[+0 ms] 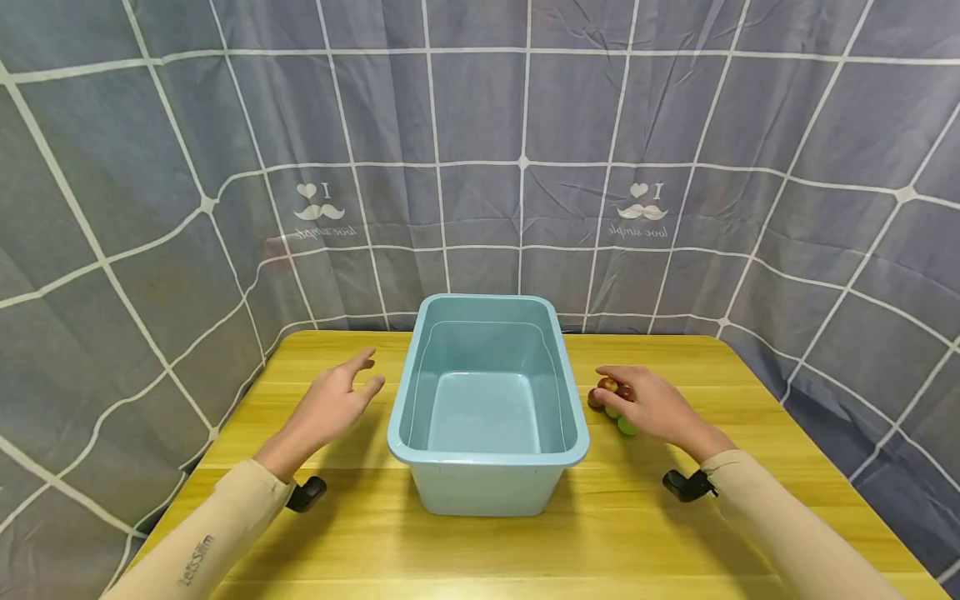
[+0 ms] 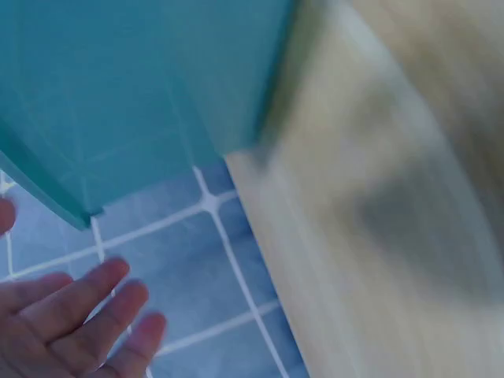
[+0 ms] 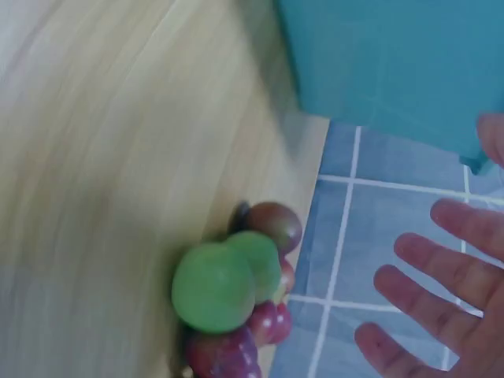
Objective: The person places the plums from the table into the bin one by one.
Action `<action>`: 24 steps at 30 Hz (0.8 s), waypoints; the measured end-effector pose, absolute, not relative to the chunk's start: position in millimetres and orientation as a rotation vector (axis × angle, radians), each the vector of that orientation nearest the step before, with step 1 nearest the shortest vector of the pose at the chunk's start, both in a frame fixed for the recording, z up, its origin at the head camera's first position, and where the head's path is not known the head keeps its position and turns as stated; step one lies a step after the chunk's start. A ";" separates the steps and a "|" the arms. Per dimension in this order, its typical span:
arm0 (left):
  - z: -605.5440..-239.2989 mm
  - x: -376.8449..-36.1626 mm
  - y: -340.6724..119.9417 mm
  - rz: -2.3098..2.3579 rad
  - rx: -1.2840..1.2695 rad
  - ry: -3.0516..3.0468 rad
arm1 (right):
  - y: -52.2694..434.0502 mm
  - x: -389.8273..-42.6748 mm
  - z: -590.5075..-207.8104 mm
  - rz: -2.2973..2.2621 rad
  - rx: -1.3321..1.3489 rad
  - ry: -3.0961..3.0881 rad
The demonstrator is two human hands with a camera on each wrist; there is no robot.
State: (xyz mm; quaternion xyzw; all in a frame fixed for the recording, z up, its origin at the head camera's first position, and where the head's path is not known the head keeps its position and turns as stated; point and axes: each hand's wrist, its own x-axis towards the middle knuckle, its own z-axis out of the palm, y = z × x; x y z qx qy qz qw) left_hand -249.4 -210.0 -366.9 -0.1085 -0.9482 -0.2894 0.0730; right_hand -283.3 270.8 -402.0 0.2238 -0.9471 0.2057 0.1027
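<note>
A light blue plastic tub [image 1: 483, 483] stands in the middle of the wooden table. My left hand [image 1: 327, 408] hovers to its left, fingers spread and empty, thumb apart from the others. On the other side, my right hand [image 1: 656, 404] is held above a small pile of round fruit, its fingers loosely extended and holding nothing. Two green fruits [image 3: 213, 287] lie at the front of that pile in the right wrist view. Beside them are a dark reddish round fruit [image 3: 274, 227] and small purple-red, grape-like ones [image 3: 224, 353]. In the head view, the right hand partly hides the pile.
The yellow wooden table [image 1: 480, 558] reaches back to a grey curtain [image 1: 480, 108] with white grid lines, which also hangs along both sides. Each wrist wears a small black camera; one camera [image 1: 306, 494] shows under the left sleeve.
</note>
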 end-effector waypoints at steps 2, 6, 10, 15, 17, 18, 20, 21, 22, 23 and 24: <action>-360.5 -252.8 -203.7 -0.984 -0.284 -2.794 | 272.0 -283.2 -401.0 0.770 0.631 -2.783; -346.5 -261.1 -185.8 -1.088 -0.232 -2.785 | 275.5 -281.1 -398.3 1.052 0.562 -2.764; -338.2 -270.3 -165.9 -1.087 -0.218 -2.873 | 276.7 -280.2 -399.1 1.160 0.479 -2.758; -338.5 -278.3 -150.8 -1.039 -0.207 -2.959 | 273.9 -279.3 -403.4 1.317 0.370 -2.765; -338.7 -279.0 -148.4 -1.026 -0.201 -2.964 | 274.0 -279.2 -404.3 1.397 0.335 -2.743; -338.6 -279.0 -148.0 -1.021 -0.199 -2.965 | 274.6 -279.3 -404.4 1.440 0.317 -2.727; -337.7 -278.4 -147.1 -1.013 -0.201 -2.965 | 276.5 -279.8 -404.4 1.525 0.281 -2.686; -337.3 -278.3 -146.9 -1.011 -0.207 -2.966 | 278.0 -280.1 -404.3 1.569 0.268 -2.668; -336.7 -278.0 -146.5 -1.007 -0.213 -2.967 | 279.8 -280.6 -404.2 1.613 0.259 -2.654; -336.2 -277.8 -146.3 -1.002 -0.217 -2.970 | 281.7 -281.3 -404.4 1.647 0.248 -2.643; -335.7 -277.5 -146.1 -1.001 -0.219 -2.972 | 283.8 -281.9 -404.4 1.664 0.237 -2.635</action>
